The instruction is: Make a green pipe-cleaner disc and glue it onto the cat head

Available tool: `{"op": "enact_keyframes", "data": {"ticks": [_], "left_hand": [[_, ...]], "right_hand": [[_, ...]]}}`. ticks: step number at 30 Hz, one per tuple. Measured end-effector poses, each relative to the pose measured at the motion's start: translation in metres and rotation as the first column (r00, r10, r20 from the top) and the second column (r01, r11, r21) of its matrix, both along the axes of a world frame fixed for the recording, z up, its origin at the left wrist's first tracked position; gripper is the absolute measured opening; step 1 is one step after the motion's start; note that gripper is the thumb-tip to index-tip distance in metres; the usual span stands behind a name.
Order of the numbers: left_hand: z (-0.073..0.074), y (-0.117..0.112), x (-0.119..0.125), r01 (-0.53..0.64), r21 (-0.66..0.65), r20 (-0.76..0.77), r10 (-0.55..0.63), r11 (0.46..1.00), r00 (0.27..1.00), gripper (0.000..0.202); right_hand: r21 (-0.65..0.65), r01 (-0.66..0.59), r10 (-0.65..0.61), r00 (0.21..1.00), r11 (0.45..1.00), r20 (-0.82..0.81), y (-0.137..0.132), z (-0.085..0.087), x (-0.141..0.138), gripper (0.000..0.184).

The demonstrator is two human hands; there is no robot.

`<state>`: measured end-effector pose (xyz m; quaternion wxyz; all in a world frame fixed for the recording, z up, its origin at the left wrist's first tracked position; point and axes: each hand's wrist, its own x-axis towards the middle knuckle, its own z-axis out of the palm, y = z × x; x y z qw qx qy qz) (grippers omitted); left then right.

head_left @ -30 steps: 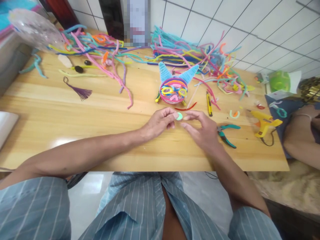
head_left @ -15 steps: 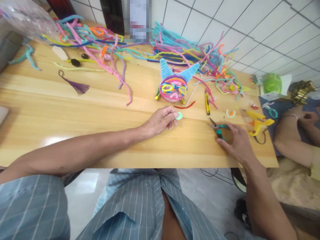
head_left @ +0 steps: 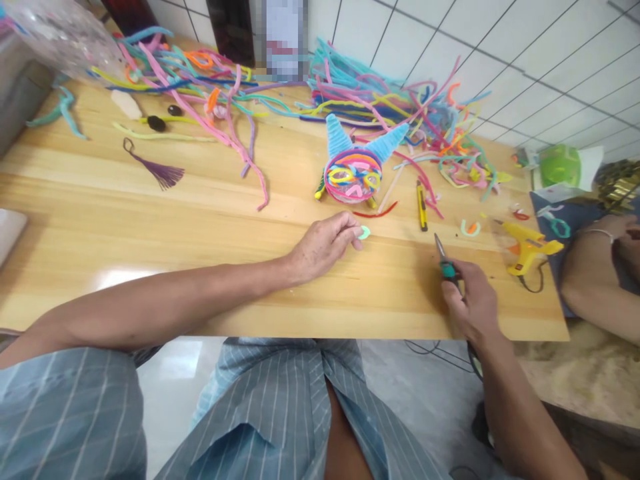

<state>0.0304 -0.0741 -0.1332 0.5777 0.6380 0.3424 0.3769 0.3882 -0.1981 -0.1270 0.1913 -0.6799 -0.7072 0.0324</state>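
Observation:
My left hand [head_left: 330, 243] pinches a small light green piece [head_left: 365, 232] just above the table, in front of the mask. In my right hand [head_left: 473, 297] are green-handled pliers [head_left: 447, 267], jaws pointing away from me and closed together. The mask [head_left: 353, 177] is a round face of coloured pipe cleaners with two blue pointed ears, standing upright. Between mask and left hand lies a red pipe cleaner [head_left: 377, 211]. A yellow utility knife [head_left: 423, 207] rests beyond the pliers' tips.
Pipe cleaners [head_left: 360, 87] are heaped along the tiled wall. A yellow glue gun [head_left: 527, 247] with a cord lies at the right edge, near another person's arm [head_left: 595, 267]. A purple tassel [head_left: 163, 170] and black oval pieces [head_left: 157, 123] lie at the left.
My right hand has closed round the pliers and lifted them off the table, turning them so the jaws point forward. My left hand stays in place with the green piece.

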Motion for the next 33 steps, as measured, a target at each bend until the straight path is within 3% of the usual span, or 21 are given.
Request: {"op": "enact_keyframes", "data": {"ticks": [2, 4, 6, 8, 11, 13, 16, 20, 23, 26, 29, 33], "left_hand": [[0.000, 0.000, 0.001, 0.005, -0.021, 0.010, -0.004, 1.000, 1.000, 0.024], [0.001, 0.001, 0.002, 0.021, -0.086, 0.039, -0.018, 0.996, 0.999, 0.021], [0.002, 0.003, 0.003, 0.055, -0.186, 0.082, -0.040, 0.981, 0.996, 0.018], [0.003, 0.004, 0.004, 0.088, -0.268, 0.131, -0.054, 0.959, 0.990, 0.018], [0.004, 0.007, 0.005, 0.097, -0.317, 0.183, -0.040, 0.943, 0.982, 0.019], [0.004, 0.008, 0.005, 0.096, -0.323, 0.188, -0.036, 0.941, 0.982, 0.019], [0.005, 0.007, 0.005, 0.099, -0.312, 0.176, -0.045, 0.945, 0.983, 0.020], [0.006, 0.005, 0.004, 0.107, -0.260, 0.163, -0.065, 0.960, 0.984, 0.032], [0.006, 0.004, 0.004, 0.084, -0.221, 0.140, -0.054, 0.972, 0.989, 0.038], [0.005, 0.005, 0.003, 0.067, -0.211, 0.128, -0.041, 0.975, 0.991, 0.042], [0.005, 0.006, 0.003, 0.070, -0.205, 0.144, -0.040, 0.976, 0.989, 0.047], [0.004, 0.007, 0.003, 0.067, -0.222, 0.166, -0.030, 0.973, 0.986, 0.052]], "right_hand": [[-0.058, -0.052, 0.032, 0.954, 0.997, -0.298, 0.000, 0.008, -0.015, 0.036], [-0.112, -0.132, 0.046, 0.824, 0.985, -0.565, 0.005, 0.015, -0.031, 0.038], [-0.123, -0.189, 0.056, 0.733, 0.974, -0.678, 0.014, 0.021, -0.046, 0.039], [-0.100, -0.201, 0.105, 0.802, 0.974, -0.588, 0.023, 0.024, -0.056, 0.034], [-0.035, -0.180, 0.173, 0.973, 0.983, -0.152, 0.034, 0.022, -0.059, 0.033], [-0.011, -0.169, 0.169, 0.980, 0.986, 0.103, 0.038, 0.016, -0.053, 0.036], [-0.015, -0.194, 0.191, 0.945, 0.981, 0.265, 0.041, 0.007, -0.040, 0.042], [0.042, -0.245, 0.237, 0.960, 0.969, 0.147, 0.044, 0.016, -0.053, 0.045], [0.090, -0.237, 0.245, 0.965, 0.967, -0.098, 0.051, 0.033, -0.092, 0.034], [0.098, -0.276, 0.293, 0.914, 0.956, -0.280, 0.064, 0.045, -0.135, 0.027], [0.120, -0.298, 0.322, 0.876, 0.947, -0.358, 0.078, 0.044, -0.160, 0.021], [0.107, -0.241, 0.262, 0.839, 0.965, -0.477, 0.091, 0.033, -0.165, 0.012]]}}
